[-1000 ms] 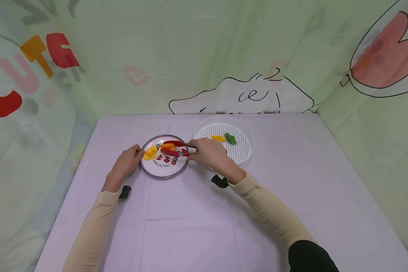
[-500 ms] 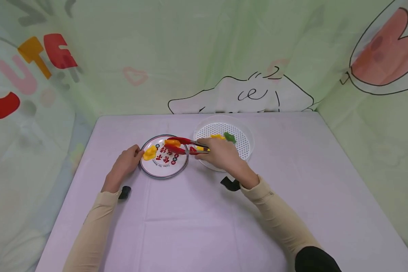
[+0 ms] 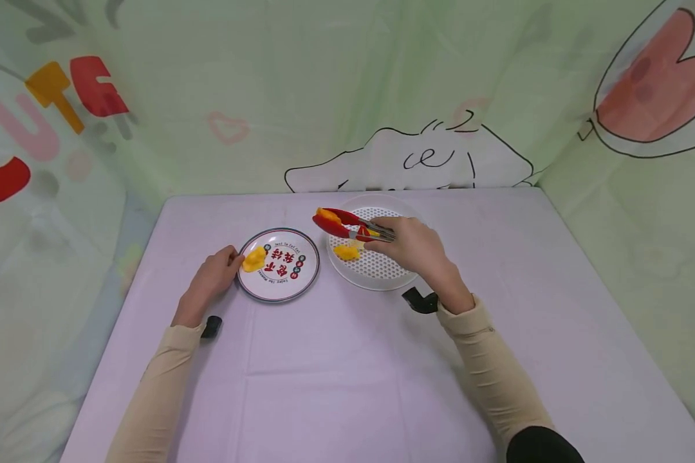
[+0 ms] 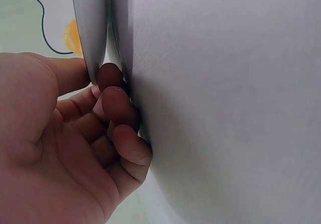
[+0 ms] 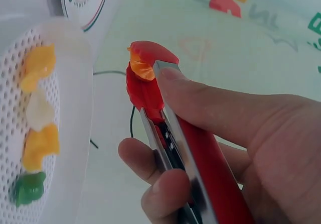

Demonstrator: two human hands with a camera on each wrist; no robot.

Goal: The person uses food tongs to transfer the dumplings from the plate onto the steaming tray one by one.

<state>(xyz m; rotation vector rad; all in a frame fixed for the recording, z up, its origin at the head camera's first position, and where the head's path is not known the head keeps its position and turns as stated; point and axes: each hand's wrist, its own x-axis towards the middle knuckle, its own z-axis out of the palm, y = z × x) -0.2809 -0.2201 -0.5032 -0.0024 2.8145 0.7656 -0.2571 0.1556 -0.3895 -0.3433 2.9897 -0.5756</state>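
My left hand (image 3: 211,280) pinches the left rim of a white plate (image 3: 301,247) with red printing. In the left wrist view the thumb lies over the rim and the fingers are beneath it. One yellow piece (image 3: 255,259) sits on the plate by the thumb. My right hand (image 3: 414,247) grips red-and-metal tongs (image 3: 361,226), raised over the white perforated basket (image 3: 376,283). Between the red tips of the tongs is an orange piece (image 5: 141,69). In the basket lie yellow pieces (image 5: 40,63), a pale piece (image 5: 40,109) and a green piece (image 5: 30,189), the last hidden from the head view.
Plate and basket stand side by side on a table with a pale lilac cloth (image 3: 324,386). A patterned curtain (image 3: 324,96) hangs right behind the table's far edge and along both sides.
My right hand has moved right and up from the plate, carrying the orange piece in the tongs over the basket. My left hand has stayed at the plate's rim.
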